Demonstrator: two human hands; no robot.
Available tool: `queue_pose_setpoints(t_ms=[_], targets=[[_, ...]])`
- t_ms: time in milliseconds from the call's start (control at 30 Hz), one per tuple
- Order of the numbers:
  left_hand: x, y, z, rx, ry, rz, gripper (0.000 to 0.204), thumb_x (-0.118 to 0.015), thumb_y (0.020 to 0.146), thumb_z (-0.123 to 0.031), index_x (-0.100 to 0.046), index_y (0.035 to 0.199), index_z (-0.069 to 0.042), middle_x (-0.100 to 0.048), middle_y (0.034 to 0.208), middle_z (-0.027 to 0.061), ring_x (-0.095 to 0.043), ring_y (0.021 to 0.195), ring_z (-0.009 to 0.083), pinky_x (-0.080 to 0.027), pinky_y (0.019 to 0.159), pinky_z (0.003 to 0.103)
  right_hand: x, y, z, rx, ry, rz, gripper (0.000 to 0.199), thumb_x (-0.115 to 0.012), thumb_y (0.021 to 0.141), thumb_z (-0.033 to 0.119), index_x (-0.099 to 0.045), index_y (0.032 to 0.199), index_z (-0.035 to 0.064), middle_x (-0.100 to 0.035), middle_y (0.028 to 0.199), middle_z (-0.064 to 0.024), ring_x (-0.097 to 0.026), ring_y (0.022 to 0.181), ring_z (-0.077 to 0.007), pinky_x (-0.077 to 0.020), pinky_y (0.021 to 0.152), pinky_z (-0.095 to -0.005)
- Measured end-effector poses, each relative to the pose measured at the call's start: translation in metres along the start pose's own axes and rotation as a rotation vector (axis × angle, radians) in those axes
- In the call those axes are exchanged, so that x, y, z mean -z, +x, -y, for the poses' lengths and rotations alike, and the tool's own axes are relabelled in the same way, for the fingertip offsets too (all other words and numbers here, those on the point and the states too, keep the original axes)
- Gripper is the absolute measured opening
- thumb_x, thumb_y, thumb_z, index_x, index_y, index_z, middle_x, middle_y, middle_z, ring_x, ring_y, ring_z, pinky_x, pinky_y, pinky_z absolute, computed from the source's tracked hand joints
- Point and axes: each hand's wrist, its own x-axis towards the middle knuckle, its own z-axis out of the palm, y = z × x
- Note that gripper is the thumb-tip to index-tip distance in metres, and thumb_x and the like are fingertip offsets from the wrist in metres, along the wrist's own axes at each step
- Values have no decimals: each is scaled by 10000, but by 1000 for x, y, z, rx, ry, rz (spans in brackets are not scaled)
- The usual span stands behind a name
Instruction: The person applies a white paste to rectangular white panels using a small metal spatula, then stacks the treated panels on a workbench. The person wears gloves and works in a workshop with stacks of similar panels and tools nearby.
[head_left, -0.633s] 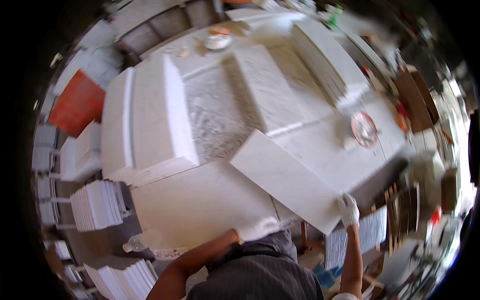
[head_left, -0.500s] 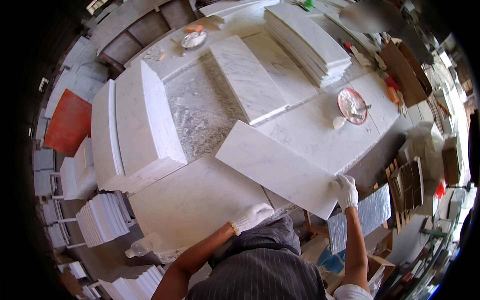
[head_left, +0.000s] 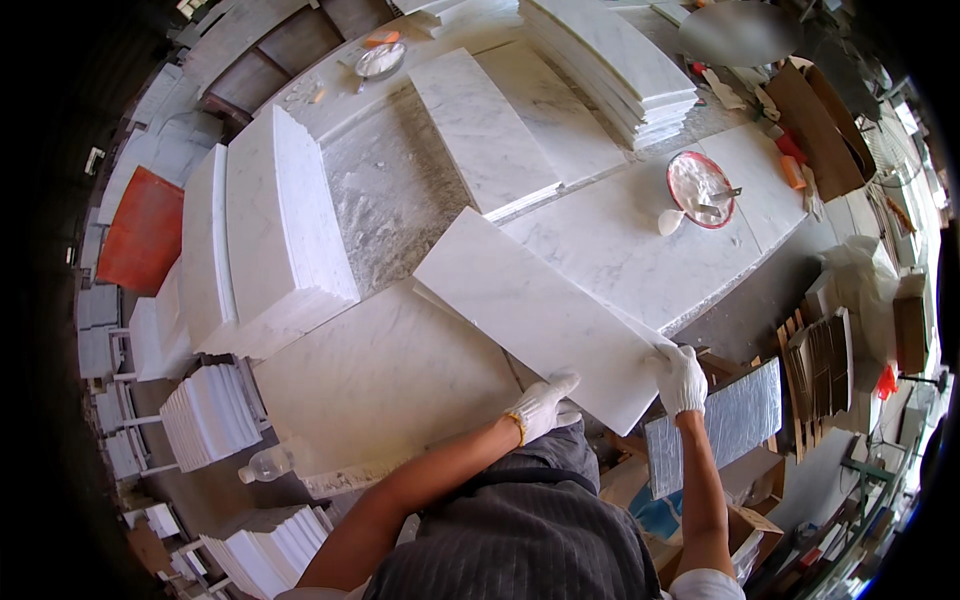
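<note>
A white, faintly grey-veined marble slab [head_left: 545, 315] lies slantwise in front of me. Its left end is a little above the worktop, and a paler edge shows beneath it. My right hand [head_left: 682, 381], in a white knitted glove, grips the slab's right end, thumb over the top face. At the near long edge is my left hand [head_left: 545, 404], gloved the same way, with its thumb along the top and its fingers partly hidden under the edge. The slab's right corner overhangs the worktop's near side. Beneath and beside it lie larger pale slabs [head_left: 370, 375].
Stacked marble slabs stand at left [head_left: 265, 210] and far right [head_left: 615, 60]. A red-rimmed bowl [head_left: 672, 190] holds white paste and a scraper. Another bowl [head_left: 380, 62] sits farther back. A foil-wrapped panel [head_left: 735, 420] and cartons are at right; a plastic bottle [head_left: 265, 465] is near left.
My left hand has moved right from the worktop's near edge onto the slab's near edge. The slab's left end has lifted slightly, while my right hand keeps its hold.
</note>
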Motion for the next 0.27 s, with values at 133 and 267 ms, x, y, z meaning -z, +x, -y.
queue_pose_setpoints(t_ms=[133, 267], targets=[[11, -16, -8, -92, 682, -15, 394, -635, 975, -375, -621, 1205, -56, -687, 1065, 85, -685, 967, 262, -540, 798, 377, -10, -10, -7, 27, 64, -55, 317, -720, 831, 257, -736, 1125, 139, -645, 976, -148, -654, 928, -342, -522, 813, -430], [-9, -61, -24, -953, 1318, -379, 350, -711, 894, -402, -696, 1058, -93, -724, 895, 173, -700, 808, 370, -537, 745, 455, -25, -10, -20, -7, 208, -31, 397, -772, 807, 248, -710, 1179, 124, -621, 1072, -151, -651, 974, -290, -537, 836, -410]])
